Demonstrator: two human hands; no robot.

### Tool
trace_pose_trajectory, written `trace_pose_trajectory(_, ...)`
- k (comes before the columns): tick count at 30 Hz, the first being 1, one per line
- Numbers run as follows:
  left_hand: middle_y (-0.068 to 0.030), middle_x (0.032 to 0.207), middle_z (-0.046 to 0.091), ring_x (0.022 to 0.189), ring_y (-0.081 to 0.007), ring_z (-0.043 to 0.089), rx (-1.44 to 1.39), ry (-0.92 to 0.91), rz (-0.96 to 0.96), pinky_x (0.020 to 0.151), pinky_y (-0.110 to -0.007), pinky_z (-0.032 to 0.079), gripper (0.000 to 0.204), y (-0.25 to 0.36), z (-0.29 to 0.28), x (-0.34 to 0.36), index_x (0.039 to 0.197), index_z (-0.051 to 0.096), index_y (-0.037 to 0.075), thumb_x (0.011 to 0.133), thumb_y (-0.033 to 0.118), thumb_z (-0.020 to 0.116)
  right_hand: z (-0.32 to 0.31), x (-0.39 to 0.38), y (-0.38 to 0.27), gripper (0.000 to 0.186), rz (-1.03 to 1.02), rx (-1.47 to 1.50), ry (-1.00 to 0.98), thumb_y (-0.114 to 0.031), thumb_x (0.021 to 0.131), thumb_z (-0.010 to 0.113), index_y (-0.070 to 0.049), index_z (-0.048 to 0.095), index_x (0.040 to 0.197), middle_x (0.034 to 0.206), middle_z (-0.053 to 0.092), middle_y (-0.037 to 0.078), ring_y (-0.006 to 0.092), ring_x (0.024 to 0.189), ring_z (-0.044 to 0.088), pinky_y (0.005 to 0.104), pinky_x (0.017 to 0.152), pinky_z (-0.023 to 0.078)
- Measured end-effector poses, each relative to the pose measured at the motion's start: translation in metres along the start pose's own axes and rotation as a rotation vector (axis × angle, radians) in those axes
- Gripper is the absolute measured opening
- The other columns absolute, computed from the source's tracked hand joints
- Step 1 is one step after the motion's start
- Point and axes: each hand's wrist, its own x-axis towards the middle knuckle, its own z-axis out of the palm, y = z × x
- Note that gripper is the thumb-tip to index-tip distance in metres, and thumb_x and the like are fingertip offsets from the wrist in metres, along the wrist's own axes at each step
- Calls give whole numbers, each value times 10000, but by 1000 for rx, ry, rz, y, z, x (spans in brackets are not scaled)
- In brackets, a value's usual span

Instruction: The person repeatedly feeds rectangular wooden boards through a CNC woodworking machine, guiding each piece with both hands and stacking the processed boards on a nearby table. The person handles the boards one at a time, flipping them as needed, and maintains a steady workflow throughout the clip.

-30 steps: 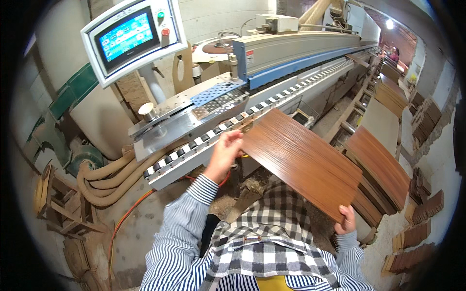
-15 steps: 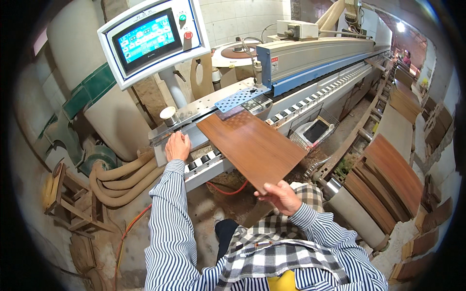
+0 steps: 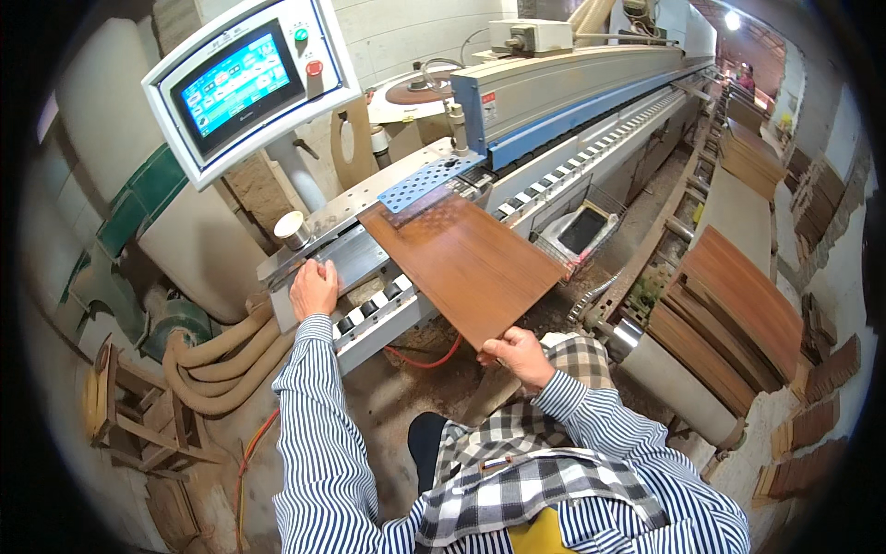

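Note:
A brown wood-grain panel [image 3: 466,263] lies slantwise across the infeed end of a long edge-banding machine [image 3: 572,102]. Its far end passes beneath a blue perforated plate [image 3: 429,183], while the near corner juts out past the roller track [image 3: 374,307]. My right hand [image 3: 520,357] grips that near corner, thumb on top and the other fingers partly hidden below. My left hand [image 3: 315,288] rests at the metal guide [image 3: 346,258], left of the panel and apart from it. Its fingers are curled, and whatever lies under them is hidden.
A control screen [image 3: 242,88] on a post stands at upper left, above a small round pot [image 3: 293,230]. Thick dust hoses [image 3: 226,355] and a wooden stool [image 3: 138,406] are at left. Stacked brown panels [image 3: 738,305] lie on a roller conveyor [image 3: 678,388] at right.
The whole view has shifted. The panel sits slightly farther in along the machine, and my right hand has followed it with its fingers closer together. My left hand stays by the guide.

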Motion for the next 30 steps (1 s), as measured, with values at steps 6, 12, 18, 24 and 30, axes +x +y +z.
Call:
trace_pose_trajectory(6,-142,760,587,761,-315,565,-4,19,-3,679,-430,427,304,4,0,-2,714,498,54,834,333,520,-44,7,-10,256,-6,58,180,-253,848,606,-11,568,772,668,582,52,108,568,567,233,542,475)
trace_pose_trajectory(12,-144,782,585,762,-319,562,5,2,-12,669,-429,428,308,6,4,-1,708,485,57,833,337,513,-80,13,-34,299,42,51,374,-321,849,597,-37,559,761,635,546,12,72,502,501,210,452,420)
trace_pose_trajectory(18,-169,753,559,735,-339,544,-40,31,68,640,-443,407,323,-28,27,10,738,489,26,846,330,474,-115,19,-46,335,-86,-111,549,-362,860,568,-34,561,795,653,580,25,76,512,521,208,481,425)
trace_pose_trajectory(24,-184,830,578,794,-368,551,38,-19,65,672,-458,411,338,-24,27,14,809,510,20,878,340,424,-165,-101,-54,299,-426,-154,737,-226,889,532,-13,530,1099,706,595,58,96,623,562,223,572,473)
trace_pose_trajectory(30,-184,772,536,720,-371,511,-6,0,101,647,-459,377,367,-47,38,19,779,460,1,902,343,410,-233,-263,-77,451,-711,-613,1475,-168,905,478,-3,325,1296,705,592,47,74,601,544,197,552,457)
